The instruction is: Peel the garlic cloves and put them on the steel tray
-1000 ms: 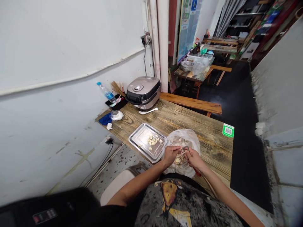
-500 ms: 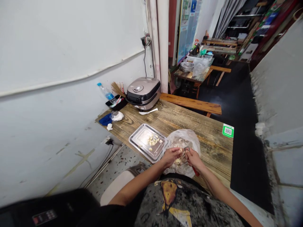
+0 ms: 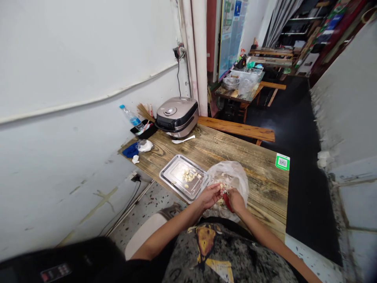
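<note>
My left hand [image 3: 211,196] pinches a pale garlic clove [image 3: 221,186] between thumb and fingertips, above a translucent plastic bag [image 3: 240,175]. Close beside it, my right hand [image 3: 236,200] is closed on a small red-handled knife [image 3: 227,202]; its blade is mostly hidden near the clove. Inside the opened bag lie more cloves and loose skins, partly covered by my hands. Left of the bag, touching or nearly touching it, is a shallow metal tray [image 3: 168,164] with several peeled garlic cloves [image 3: 190,175] on it.
On the wooden table [image 3: 229,147], a rice cooker [image 3: 176,114] stands at the back, with a white plastic knife [image 3: 183,139] before it. A water bottle [image 3: 132,118] leans in a black box. A blue cloth [image 3: 130,150] lies at the left edge, and a QR card [image 3: 282,161] at the right.
The red handle has swung from below my right hand to between both hands. My right hand has turned and moved slightly left; my left hand stays at the clove.
</note>
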Demonstrator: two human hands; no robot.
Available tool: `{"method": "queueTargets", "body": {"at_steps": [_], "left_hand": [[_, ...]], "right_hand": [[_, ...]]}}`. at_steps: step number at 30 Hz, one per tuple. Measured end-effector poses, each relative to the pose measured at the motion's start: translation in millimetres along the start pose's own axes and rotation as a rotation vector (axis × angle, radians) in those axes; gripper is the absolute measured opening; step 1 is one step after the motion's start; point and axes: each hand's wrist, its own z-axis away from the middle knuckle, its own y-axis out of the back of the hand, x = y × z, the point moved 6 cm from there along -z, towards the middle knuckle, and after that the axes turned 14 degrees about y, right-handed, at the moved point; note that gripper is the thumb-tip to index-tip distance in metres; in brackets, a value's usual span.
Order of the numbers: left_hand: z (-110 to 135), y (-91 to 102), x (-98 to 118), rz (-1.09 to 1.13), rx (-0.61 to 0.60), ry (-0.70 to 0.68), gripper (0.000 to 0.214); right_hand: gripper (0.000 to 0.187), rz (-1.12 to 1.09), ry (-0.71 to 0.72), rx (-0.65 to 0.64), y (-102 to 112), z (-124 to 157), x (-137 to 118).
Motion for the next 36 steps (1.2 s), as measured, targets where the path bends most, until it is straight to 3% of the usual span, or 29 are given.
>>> {"method": "queueTargets", "body": {"at_steps": [3,9,16,21,30,36], "left_hand": [[3.0,-0.4,2.4,-0.029,0.039,-0.046,0.022],[8.5,-8.9,10.2,-0.094,0.062,-0.154,0.030],[8.3,-13.5,16.5,-0.346,0.153,-0.315,0.033],[12.6,-17.2,23.8,-0.661,0.266,-0.493,0.028],[22.0,-30.1,32.6,-0.958,0.282,-0.753,0.015],[19.9,-26.0,24.0,-0.842,0.257,-0.645,0.018]], "right_hand": [[0.028,0.111,0.055,0.068,22.0,-4.6,-11.3],[0.028,-0.323,0.144,0.168,50.3,-12.0,-43.7],[0.030,-0.577,-0.118,0.183,52.9,-1.8,-40.6],[0.029,-0.696,-0.201,0.135,53.3,1.5,-37.7],[0.020,-0.548,-0.217,0.146,64.2,-0.7,-43.6],[0.016,-0.518,-0.228,0.181,58.7,0.6,-39.5]]}}
